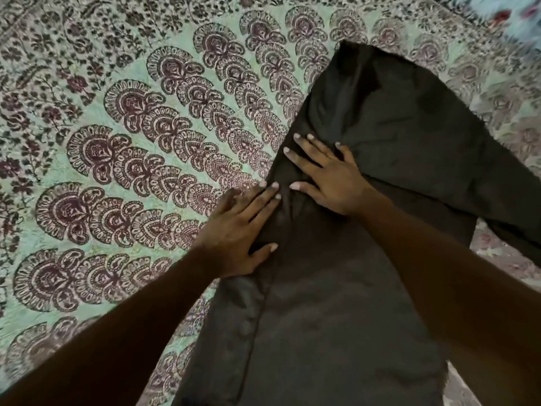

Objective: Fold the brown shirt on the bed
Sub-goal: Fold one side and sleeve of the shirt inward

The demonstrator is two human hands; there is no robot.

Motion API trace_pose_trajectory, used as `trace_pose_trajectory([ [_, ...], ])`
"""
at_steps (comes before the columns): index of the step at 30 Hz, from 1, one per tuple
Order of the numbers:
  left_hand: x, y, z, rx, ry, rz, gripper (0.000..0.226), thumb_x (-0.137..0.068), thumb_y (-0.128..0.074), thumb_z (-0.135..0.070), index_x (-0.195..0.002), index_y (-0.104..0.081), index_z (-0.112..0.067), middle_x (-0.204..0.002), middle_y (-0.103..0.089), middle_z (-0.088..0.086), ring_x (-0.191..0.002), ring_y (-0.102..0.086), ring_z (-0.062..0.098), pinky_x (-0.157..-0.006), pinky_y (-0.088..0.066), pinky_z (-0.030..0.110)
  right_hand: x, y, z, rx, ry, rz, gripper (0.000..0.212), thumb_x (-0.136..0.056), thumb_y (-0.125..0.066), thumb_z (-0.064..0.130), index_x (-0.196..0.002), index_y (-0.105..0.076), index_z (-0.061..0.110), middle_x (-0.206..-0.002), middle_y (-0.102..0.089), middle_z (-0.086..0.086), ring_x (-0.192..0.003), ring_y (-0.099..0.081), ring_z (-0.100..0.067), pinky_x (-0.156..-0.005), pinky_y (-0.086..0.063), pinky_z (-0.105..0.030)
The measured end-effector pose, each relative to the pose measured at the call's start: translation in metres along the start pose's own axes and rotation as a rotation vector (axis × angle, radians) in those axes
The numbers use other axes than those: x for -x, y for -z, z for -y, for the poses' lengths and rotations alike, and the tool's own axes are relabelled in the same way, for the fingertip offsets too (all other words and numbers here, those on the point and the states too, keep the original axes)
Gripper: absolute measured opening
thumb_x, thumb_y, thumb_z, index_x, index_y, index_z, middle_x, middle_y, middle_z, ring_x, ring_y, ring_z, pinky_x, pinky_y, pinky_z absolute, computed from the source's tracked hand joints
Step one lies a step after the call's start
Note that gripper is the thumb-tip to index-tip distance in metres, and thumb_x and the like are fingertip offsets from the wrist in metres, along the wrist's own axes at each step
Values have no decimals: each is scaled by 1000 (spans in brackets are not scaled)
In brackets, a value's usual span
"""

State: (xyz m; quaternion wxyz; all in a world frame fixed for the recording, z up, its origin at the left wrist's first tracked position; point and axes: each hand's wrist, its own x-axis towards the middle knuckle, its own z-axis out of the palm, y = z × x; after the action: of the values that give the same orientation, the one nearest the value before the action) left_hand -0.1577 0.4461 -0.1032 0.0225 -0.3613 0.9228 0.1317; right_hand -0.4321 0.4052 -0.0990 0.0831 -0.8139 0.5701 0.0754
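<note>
On a green-and-maroon patterned bedspread (117, 142), the left hand (240, 232) lies flat, fingers straight and grasping nothing, on the left edge of the brown shirt (336, 317). The shirt runs lengthwise away from the person. Just beyond, the right hand (330, 177) presses flat with fingers spread. Unfolded cloth extends rightward, nearer this hand.
</note>
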Motion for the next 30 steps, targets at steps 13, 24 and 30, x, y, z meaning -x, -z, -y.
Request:
trace_pose_trajectory([
  [13,-5,6,2,43,20,25,92,-86,-52,-67,-161,-30,-18,-171,-17,0,-159,-14,18,-121,-20,52,-66,22,-42,103,-241,-30,98,-91,-7,82,-162,-20,16,-170,-14,-9,-158,-9,-26,-119,0,-67],
  [24,-7,6,5,94,23,54,92,-86,-52,-67,-161,-28,-20,-172,-14,-3,-159,-11,17,-121,-22,53,-135,49,-114,26,-341,28,98,-90,-8,83,-161,-20,17,-171,-13,-3,-158,-9,-20,-116,5,-72],
  [30,-8,6,4,116,24,36,93,-83,-55,-66,-160,-32,-20,-171,-18,-3,-158,-16,17,-119,-26,53,-145,70,-102,-183,-650,-349,59,-91,-64,44,-142,-48,17,-149,-45,-11,-140,-41,-31,-110,-22,-62],
])
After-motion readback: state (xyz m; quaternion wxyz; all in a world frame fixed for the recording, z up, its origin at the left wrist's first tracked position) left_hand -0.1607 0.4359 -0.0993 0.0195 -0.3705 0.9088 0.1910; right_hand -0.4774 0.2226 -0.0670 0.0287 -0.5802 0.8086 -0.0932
